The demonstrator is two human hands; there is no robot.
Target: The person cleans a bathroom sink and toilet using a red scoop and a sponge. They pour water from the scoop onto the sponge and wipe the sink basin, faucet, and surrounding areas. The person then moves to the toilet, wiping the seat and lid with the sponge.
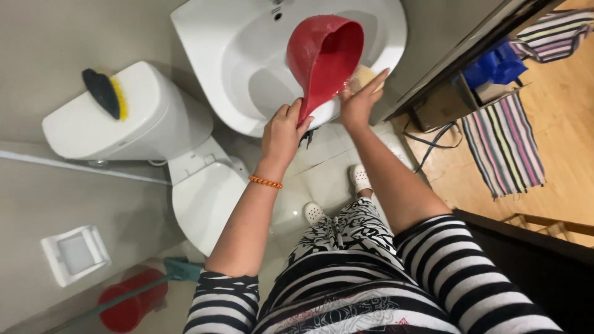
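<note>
A red plastic dipper (324, 54) is tilted over the white washbasin (247, 37), its mouth turned toward the bowl. My left hand (283, 131) grips its handle at the basin's front rim. My right hand (361, 99) presses a pale yellow sponge (361, 76) against the basin's rim, fingers stretched out over it. An orange bead bracelet (266, 182) circles my left wrist.
A white toilet (204, 192) with closed lid and cistern (124, 117) stands left of the basin, a dark brush with yellow bristles (105, 93) on the cistern. A red bucket (130, 303) and green mop handle are lower left. A striped mat (504, 145) lies beyond the doorway on the wooden floor.
</note>
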